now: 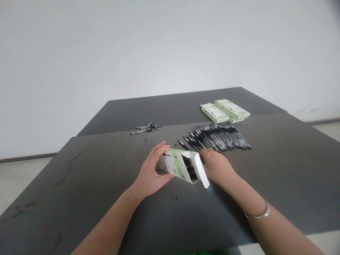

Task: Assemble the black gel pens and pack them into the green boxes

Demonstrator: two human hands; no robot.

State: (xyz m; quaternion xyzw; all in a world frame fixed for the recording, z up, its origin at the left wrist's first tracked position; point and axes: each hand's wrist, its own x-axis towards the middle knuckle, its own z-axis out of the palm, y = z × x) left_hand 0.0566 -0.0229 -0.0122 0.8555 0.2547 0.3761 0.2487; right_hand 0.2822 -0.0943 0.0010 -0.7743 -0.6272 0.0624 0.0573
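A green and white box (174, 164) is gripped in my left hand (152, 173), thumb below and fingers over its top. Its open end faces right with the white flap hanging out, and dark pen ends show inside. Beside that opening is my right hand (216, 165), its fingers curled together at the flap's upper edge; what they hold, if anything, is hidden. Just beyond my right hand a wide row of black and clear pens (219, 137) lies on the dark table (87, 198).
Several loose pens (146, 130) lie near the seam between the two tabletops. Green and white boxes (232, 108) are stacked at the back right. A pale wall (159, 46) stands behind the table.
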